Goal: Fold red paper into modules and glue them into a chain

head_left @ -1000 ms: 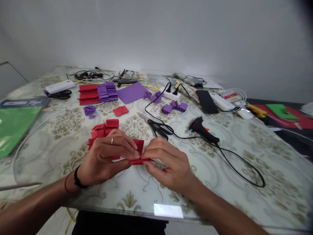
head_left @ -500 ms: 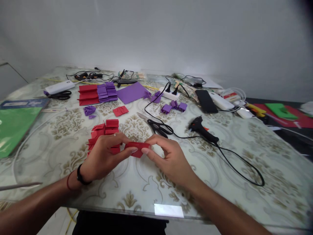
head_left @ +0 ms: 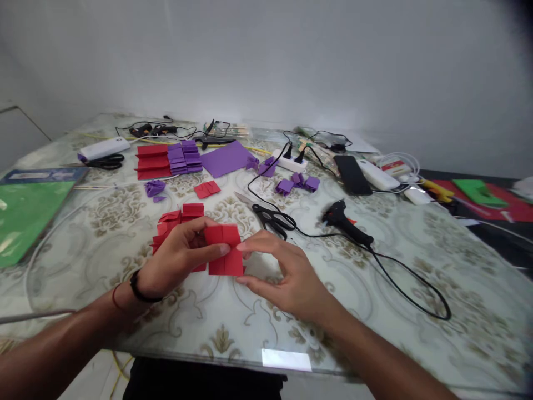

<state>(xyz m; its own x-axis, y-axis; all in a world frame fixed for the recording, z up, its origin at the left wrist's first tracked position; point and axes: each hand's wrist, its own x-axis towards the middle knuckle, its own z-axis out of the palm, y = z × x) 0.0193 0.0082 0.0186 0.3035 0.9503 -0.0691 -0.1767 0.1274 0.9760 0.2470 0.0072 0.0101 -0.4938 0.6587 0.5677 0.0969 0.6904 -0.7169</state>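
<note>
A creased square of red paper (head_left: 225, 263) is raised over the near middle of the table. My left hand (head_left: 177, 258) pinches it from the left, thumb flat on its front, other fingers behind. At its right edge is my right hand (head_left: 287, 272), with thumb and forefinger apart; the fingertips are at the edge and lower corner, and I cannot tell how firmly they touch. Folded red paper pieces (head_left: 169, 222) lie in rows, partly hidden behind my left hand. One flat red folded piece (head_left: 207, 189) lies beyond.
Black-handled scissors (head_left: 272, 218) and a corded glue gun (head_left: 347, 224) lie beyond my right hand. Farther back are a purple sheet (head_left: 226, 158), purple folded pieces (head_left: 285, 186), a power strip (head_left: 287, 161) and a phone (head_left: 352, 174). Green paper (head_left: 31, 216) is at left.
The red paper was a narrow folded strip pinched by both hands; now it is opened to a square facing me. My right thumb and forefinger have spread apart.
</note>
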